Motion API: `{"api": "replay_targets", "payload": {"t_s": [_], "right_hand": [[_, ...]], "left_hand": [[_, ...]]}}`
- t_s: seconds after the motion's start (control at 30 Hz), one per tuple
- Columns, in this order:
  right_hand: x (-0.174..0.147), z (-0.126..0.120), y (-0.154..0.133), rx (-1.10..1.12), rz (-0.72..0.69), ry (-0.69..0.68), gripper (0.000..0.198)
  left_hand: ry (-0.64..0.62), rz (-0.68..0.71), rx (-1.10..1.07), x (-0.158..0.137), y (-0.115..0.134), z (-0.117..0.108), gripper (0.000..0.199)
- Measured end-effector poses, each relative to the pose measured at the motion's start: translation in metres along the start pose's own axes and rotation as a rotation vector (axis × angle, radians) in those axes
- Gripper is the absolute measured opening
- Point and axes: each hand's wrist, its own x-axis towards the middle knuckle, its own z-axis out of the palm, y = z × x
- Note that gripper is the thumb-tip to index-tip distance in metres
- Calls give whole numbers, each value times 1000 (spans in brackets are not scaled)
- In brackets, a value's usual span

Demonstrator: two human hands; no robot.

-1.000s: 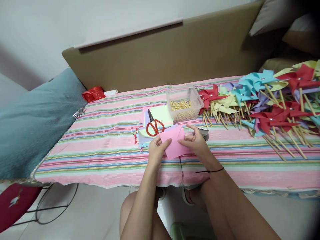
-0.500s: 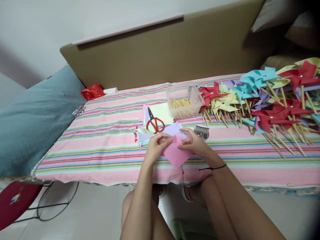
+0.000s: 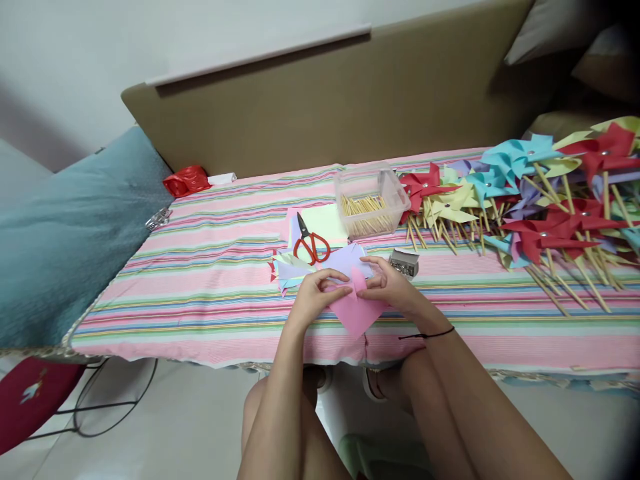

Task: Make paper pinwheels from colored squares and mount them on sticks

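A pink paper sheet (image 3: 358, 315) is between my two hands, its upper corners folded inward toward the middle. My left hand (image 3: 320, 293) pinches its left side, thumb near the centre. On the other side my right hand (image 3: 389, 283) grips the folded upper right part between thumb and fingers. Just behind the hands lie purple paper (image 3: 345, 256) and other coloured sheets. Red-handled scissors (image 3: 310, 244) rest on the pale green paper (image 3: 327, 223). Close to my right hand stands a small open box of metal fasteners (image 3: 403, 264).
A clear plastic tub (image 3: 373, 227) of thin wooden sticks stands behind the papers. Several finished paper pinwheels (image 3: 545, 233) are piled at the right. A red plastic bag (image 3: 186, 181) lies at the far left, on the striped cloth (image 3: 165, 267). A blue cushion (image 3: 85, 240) bounds the left end.
My left fingers have moved slightly right, toward the paper's centre, bringing the left corner in against the folded right part. My right hand has barely shifted.
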Motion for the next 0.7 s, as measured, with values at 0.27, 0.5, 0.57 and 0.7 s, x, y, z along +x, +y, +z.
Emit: {"api": "replay_targets", "payload": {"t_s": [0.27,0.5,0.57,0.7], "right_hand": [[0,0,1,-47,13,8,85],[3,3,4,-29,-20,32,84],[3,4,5,-34,-22,33,85],[2,5,3,-30,-25,66,86]], "left_hand": [[46,28,80,2,-1,1,19],[144,60,113,4,-6,4,18],[155,64,114,4,-7,5,19],[162,57,113,4,-5,5,19]]}}
